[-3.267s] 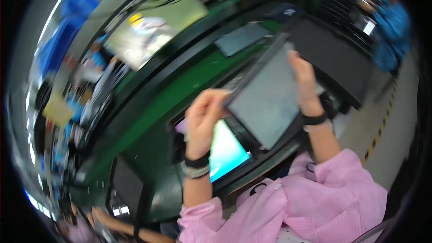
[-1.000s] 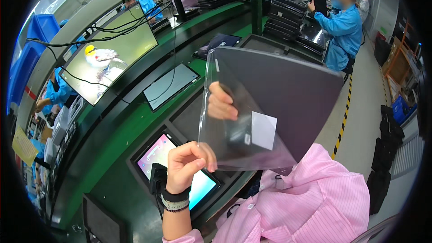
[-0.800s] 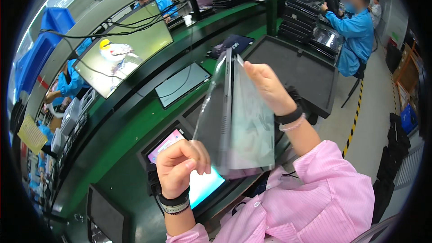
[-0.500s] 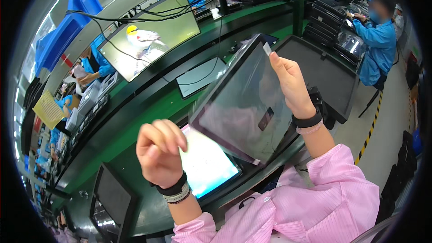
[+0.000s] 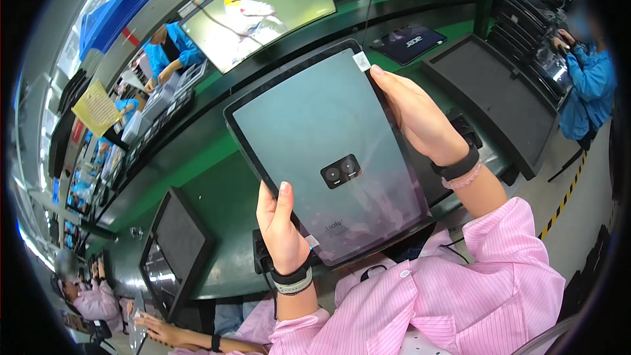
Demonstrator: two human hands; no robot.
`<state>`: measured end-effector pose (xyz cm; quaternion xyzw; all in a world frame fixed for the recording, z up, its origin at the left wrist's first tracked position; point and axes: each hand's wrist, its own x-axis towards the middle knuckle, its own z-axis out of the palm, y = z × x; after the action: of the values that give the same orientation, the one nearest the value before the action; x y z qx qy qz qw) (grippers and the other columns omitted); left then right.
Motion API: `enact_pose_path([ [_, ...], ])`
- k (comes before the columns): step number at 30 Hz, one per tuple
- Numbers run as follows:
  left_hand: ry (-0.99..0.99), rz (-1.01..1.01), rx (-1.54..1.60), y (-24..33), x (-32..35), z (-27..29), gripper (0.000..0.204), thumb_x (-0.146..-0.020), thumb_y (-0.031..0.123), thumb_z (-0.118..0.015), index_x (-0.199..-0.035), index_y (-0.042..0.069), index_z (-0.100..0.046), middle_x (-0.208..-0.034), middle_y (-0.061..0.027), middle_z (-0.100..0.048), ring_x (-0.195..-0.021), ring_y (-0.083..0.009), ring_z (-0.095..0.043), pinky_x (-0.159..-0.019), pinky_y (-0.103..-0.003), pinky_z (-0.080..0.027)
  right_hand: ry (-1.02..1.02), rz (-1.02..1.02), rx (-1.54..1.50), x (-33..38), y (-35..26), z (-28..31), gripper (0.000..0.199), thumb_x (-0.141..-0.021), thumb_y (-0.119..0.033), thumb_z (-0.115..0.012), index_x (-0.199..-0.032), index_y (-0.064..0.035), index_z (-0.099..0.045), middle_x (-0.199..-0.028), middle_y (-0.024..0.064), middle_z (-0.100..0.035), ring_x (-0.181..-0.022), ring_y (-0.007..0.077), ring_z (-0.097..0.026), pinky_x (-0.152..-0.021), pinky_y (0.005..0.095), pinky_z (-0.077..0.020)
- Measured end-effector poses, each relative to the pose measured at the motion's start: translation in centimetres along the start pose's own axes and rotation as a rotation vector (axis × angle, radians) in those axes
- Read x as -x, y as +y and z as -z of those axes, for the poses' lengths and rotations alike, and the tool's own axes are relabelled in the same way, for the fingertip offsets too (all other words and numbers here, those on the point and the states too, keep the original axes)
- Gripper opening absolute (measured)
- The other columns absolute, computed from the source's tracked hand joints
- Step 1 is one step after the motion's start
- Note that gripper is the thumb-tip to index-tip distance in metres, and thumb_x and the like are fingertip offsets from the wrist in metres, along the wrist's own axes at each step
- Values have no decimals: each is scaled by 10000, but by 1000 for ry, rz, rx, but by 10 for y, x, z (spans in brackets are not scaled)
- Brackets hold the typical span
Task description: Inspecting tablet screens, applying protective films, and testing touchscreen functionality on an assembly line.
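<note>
I'm seeing the left hand (image 5: 282, 229) grasping the tablet (image 5: 309, 125) by its left edge, toward the near end; the right hand (image 5: 424, 118) is grasping its right edge near the far corner. Tablet is hovering above the green bench (image 5: 227, 213). Black tray (image 5: 503, 102) is lying right; lit monitor (image 5: 299, 10) is standing far left.
</note>
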<state>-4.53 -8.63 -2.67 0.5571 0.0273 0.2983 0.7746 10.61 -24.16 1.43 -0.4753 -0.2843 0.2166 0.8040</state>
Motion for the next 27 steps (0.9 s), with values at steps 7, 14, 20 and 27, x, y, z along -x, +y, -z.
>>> enact_pose_path([
  [7,146,112,120,2,12,5,294,-885,70,-443,-1167,-10,-468,-1083,-55,-542,-971,-130,-506,-857,-261,-373,-107,132,316,4,25,-12,426,-853,-259,-530,-1157,15,-412,-990,61,-546,-919,83,-489,-799,236,-403],
  [14,114,124,166,2,17,3,403,-866,176,-370,-1211,-31,-404,-1200,-94,-459,-1096,-185,-425,-927,-303,-308,-43,-108,25,5,34,-9,405,-819,-217,-557,-1134,10,-443,-953,58,-555,-837,94,-531,-742,218,-420],
  [20,47,85,365,2,28,1,516,-847,195,-358,-1299,-38,-266,-1291,-124,-368,-1195,-230,-338,-995,-331,-238,-39,-146,113,-3,47,2,323,-792,-179,-567,-1053,-2,-503,-896,44,-567,-802,88,-538,-691,215,-437],
  [27,188,38,180,-3,39,0,495,-915,222,-279,-1281,-110,-269,-1304,-143,-350,-1159,-217,-384,-972,-328,-292,16,-343,-131,-2,56,2,203,-779,-157,-571,-933,-29,-537,-879,34,-568,-807,87,-532,-717,224,-436],
])
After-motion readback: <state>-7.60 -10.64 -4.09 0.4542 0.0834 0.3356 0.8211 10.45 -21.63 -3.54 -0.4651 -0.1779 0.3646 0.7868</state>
